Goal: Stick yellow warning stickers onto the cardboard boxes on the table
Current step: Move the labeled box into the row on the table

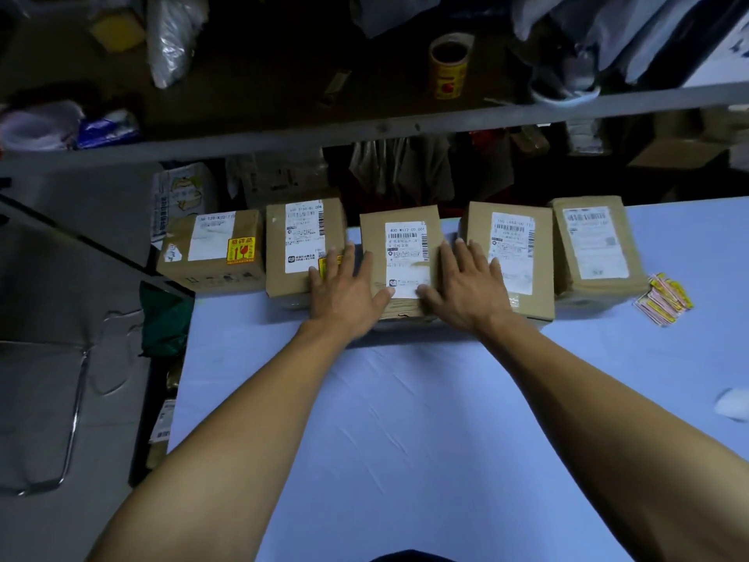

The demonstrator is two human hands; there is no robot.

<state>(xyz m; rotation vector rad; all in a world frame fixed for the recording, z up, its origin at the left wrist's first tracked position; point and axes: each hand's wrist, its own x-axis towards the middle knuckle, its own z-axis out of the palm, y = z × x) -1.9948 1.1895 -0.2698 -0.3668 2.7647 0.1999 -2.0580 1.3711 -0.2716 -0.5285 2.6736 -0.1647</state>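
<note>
Several cardboard boxes with white shipping labels stand in a row along the far edge of the table. The leftmost box carries a yellow warning sticker. The second box has a yellow sticker partly hidden under my left hand. My left hand and my right hand lie flat with straight fingers on either side of the middle box. Two more boxes stand to the right. A pile of yellow stickers lies on the table at the far right.
The table wears a light blue cloth. A grey shelf rail crosses above the boxes, with bags and a tape roll on the shelf. A metal-framed chair stands to the left. A white object lies at the right edge.
</note>
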